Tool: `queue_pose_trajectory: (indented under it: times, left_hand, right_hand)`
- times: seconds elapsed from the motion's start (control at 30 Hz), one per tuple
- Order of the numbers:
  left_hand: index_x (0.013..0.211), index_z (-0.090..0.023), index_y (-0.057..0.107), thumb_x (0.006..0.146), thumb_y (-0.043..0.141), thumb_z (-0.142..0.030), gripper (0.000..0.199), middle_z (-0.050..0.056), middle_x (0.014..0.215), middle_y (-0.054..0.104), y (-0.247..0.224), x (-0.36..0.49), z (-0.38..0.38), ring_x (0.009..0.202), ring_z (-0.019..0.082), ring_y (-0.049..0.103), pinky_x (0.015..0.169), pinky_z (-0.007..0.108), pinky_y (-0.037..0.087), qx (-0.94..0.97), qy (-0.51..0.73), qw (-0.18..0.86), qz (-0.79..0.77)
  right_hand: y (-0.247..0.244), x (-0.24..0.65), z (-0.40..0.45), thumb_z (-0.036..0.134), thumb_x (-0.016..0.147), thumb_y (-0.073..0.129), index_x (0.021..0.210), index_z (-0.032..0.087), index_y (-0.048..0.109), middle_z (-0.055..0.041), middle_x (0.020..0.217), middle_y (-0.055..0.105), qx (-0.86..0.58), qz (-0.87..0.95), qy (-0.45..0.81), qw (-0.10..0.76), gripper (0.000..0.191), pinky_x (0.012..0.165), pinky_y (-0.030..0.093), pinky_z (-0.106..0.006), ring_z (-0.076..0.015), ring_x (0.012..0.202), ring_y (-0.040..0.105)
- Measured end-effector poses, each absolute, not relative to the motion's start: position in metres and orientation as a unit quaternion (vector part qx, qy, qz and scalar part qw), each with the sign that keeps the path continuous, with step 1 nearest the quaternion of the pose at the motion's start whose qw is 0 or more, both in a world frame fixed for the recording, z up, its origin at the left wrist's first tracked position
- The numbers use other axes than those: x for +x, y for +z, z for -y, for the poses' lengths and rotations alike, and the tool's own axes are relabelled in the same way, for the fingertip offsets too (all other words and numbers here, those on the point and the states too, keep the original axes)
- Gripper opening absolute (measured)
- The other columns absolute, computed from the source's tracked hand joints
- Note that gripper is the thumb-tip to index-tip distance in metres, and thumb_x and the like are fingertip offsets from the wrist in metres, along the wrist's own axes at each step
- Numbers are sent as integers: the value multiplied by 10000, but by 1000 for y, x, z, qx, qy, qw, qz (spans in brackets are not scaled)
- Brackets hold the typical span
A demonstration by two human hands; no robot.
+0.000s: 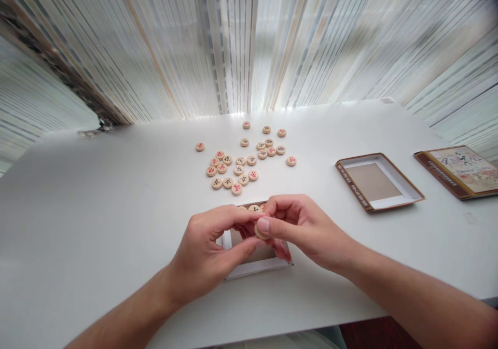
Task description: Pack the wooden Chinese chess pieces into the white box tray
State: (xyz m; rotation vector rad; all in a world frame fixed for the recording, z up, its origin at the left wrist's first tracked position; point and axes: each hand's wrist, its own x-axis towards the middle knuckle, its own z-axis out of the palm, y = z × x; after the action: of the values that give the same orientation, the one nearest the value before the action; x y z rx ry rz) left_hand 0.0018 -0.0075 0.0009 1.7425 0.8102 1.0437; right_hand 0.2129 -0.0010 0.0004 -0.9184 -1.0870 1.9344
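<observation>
My right hand (307,229) is closed on a round wooden piece (261,232), its thumb laid over the near face and its fingers curled behind. My left hand (206,245) comes in from the other side, thumb and forefinger bent narrowly toward the same piece; I cannot tell whether it grips the piece too, since the fingertips overlap there. The piece sits between my two hands, above an open box (254,271) on the white worktop (97,224).

The box lies close to me, partly hidden by my fingers. Along its far end I can see a few boxed pieces (254,209) side by side, while the nearer part of its tan floor shows bare below my hands.

Beyond the box, the loose pieces (251,160) are scattered over the worktop, pale wood discs marked with red or black characters. Some touch their neighbours, others lie apart: a red-marked disc (199,147) sits alone at the left edge of the group, and another red one (291,161) at the right.

Well to my right, an open tray (373,180) with brown edges lies with its white inner walls showing, and just beside it is a printed lid (467,167). A striped curtain (233,38) hangs behind the worktop.
</observation>
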Motion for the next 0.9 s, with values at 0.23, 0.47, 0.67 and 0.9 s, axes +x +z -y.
queue_pose_trajectory:
  times: [0.23, 0.47, 0.67, 0.9]
  left_hand:
    - [1188, -201, 830, 884, 821, -53, 338, 55, 941, 838, -1, 3, 9, 834, 180, 776, 787, 271, 650, 662, 442, 496, -347]
    - [1193, -219, 832, 903, 818, -79, 323, 61, 962, 840, -1, 2, 8, 830, 178, 773, 762, 268, 625, 682, 437, 476, -343]
    - [1203, -215, 826, 912, 821, -107, 310, 60, 947, 841, 0, 2, 8, 805, 172, 764, 760, 270, 615, 689, 436, 478, -327]
    - [1165, -247, 847, 930, 829, -132, 262, 33, 1005, 853, 1, 3, 9, 868, 160, 802, 829, 237, 661, 623, 439, 538, -360]
  right_hand:
    - [2, 215, 1, 404, 864, 895, 817, 153, 726, 1, 680, 712, -326, 390, 778, 369, 306, 464, 537, -202, -115, 501, 668]
    - [-1, 214, 1, 291, 771, 972, 823, 156, 713, 27, 597, 685, -339, 411, 764, 364, 296, 495, 505, -200, -99, 487, 608]
    - [4, 212, 3, 325, 800, 960, 798, 161, 692, 32, 582, 673, -332, 412, 763, 371, 314, 507, 491, -208, -94, 485, 578]
    - [0, 215, 3, 235, 758, 995, 882, 145, 756, -5, 659, 742, -312, 399, 772, 384, 284, 555, 556, -190, -104, 559, 666]
